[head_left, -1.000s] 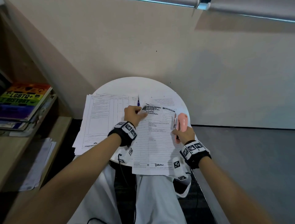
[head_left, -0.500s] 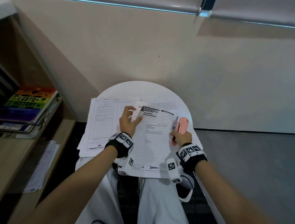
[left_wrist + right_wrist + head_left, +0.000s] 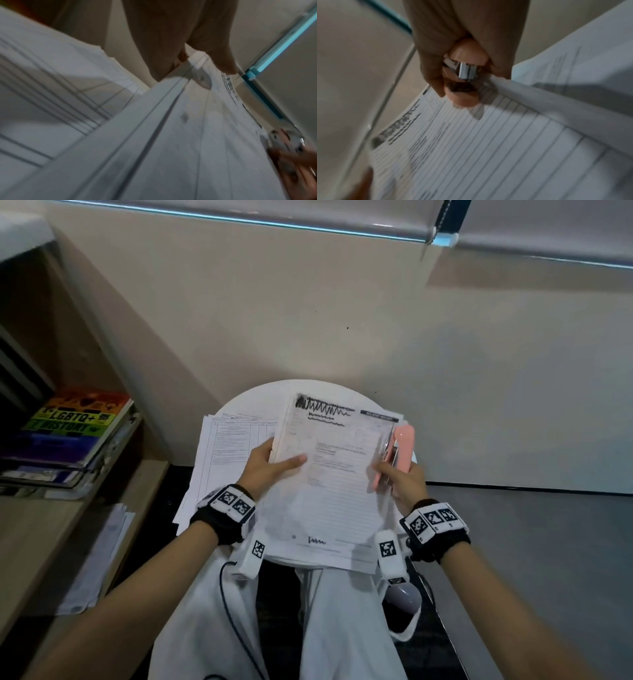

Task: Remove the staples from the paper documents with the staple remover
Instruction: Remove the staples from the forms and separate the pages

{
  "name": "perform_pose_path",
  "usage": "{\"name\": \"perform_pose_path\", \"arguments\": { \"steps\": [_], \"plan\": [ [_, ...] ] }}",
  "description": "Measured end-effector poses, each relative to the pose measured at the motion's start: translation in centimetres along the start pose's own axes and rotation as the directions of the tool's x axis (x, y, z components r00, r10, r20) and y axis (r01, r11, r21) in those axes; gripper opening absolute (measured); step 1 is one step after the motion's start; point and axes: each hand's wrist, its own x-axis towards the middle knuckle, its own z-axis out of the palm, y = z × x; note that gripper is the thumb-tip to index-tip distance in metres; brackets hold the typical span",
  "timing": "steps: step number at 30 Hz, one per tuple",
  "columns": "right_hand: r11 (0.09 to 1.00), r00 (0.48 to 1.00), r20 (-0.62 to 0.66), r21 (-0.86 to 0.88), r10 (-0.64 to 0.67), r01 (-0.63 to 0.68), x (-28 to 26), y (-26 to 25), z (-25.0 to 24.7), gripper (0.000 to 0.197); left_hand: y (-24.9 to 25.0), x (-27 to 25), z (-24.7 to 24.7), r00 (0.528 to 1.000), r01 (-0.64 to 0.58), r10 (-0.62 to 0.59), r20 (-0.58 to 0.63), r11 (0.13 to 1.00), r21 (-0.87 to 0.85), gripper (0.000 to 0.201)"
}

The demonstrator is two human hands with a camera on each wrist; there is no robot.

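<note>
A printed document (image 3: 335,481) with black scribbles at its top is held up over the round white table (image 3: 260,398). My left hand (image 3: 274,462) grips its left edge, thumb lying on the top sheet. My right hand (image 3: 390,474) holds the pink staple remover (image 3: 402,448) against the document's right edge, the remover pointing away from me. In the right wrist view the fingers are curled around the remover's metal end (image 3: 467,70) just above the lined page (image 3: 488,148). The left wrist view is blurred and shows the document's sheets (image 3: 171,135) edge-on. No staple is discernible.
A stack of other printed sheets (image 3: 226,446) lies on the table's left half, overhanging its edge. A wooden shelf (image 3: 41,529) with stacked books (image 3: 72,429) and loose papers stands at the left. A beige wall rises behind the table, with grey floor at the right.
The document has come up off the table and now stands higher and further from me. My left hand shifted from its top corner to its left edge. My right hand rose with the remover.
</note>
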Motion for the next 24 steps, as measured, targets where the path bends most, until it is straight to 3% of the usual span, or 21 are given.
{"name": "perform_pose_path", "arguments": {
  "steps": [2, 6, 9, 11, 15, 18, 21, 24],
  "plan": [
    [0.996, 0.995, 0.053, -0.008, -0.089, 0.089, -0.5, -1.0, 0.2, 0.016, 0.6, -1.0, -0.1, 0.999, 0.017, -0.017, 0.031, 1.0, 0.011, 0.046],
    [0.956, 0.94, 0.2, -0.047, -0.275, 0.29, -1.7, -3.7, 0.4, 0.023, 3.7, -1.9, 0.0, 0.977, -0.17, 0.172, -0.122, 0.985, 0.032, 0.04],
    [0.916, 0.885, 0.305, -0.085, -0.352, 0.393, -2.4, -5.3, 1.0, 0.059, 5.6, -1.9, 0.5, 0.963, -0.252, 0.257, -0.08, 0.966, 0.061, 0.043],
    [0.892, 0.867, 0.323, -0.124, -0.379, 0.436, -2.8, -5.8, 1.6, 0.071, 6.4, -1.9, 0.8, 0.959, -0.275, 0.279, -0.051, 0.959, 0.072, 0.053],
    [0.861, 0.853, 0.268, -0.128, -0.448, 0.492, -2.9, -5.8, 2.1, 0.078, 7.5, -1.9, 0.5, 0.947, -0.316, 0.318, -0.038, 0.947, 0.053, 0.063],
    [0.873, 0.867, 0.245, -0.126, -0.433, 0.471, -2.9, -5.7, 1.9, 0.089, 8.1, -1.9, 0.1, 0.943, -0.327, 0.329, -0.037, 0.943, 0.053, 0.052],
    [0.876, 0.869, 0.257, -0.13, -0.422, 0.464, -2.9, -5.7, 2.0, 0.091, 7.9, -1.7, 0.2, 0.94, -0.336, 0.34, -0.042, 0.939, 0.073, 0.042],
    [0.885, 0.881, 0.26, -0.147, -0.395, 0.441, -2.8, -5.3, 2.4, 0.062, 6.9, -1.8, 0.8, 0.942, -0.317, 0.322, -0.092, 0.946, 0.065, 0.036]
  ]
}}
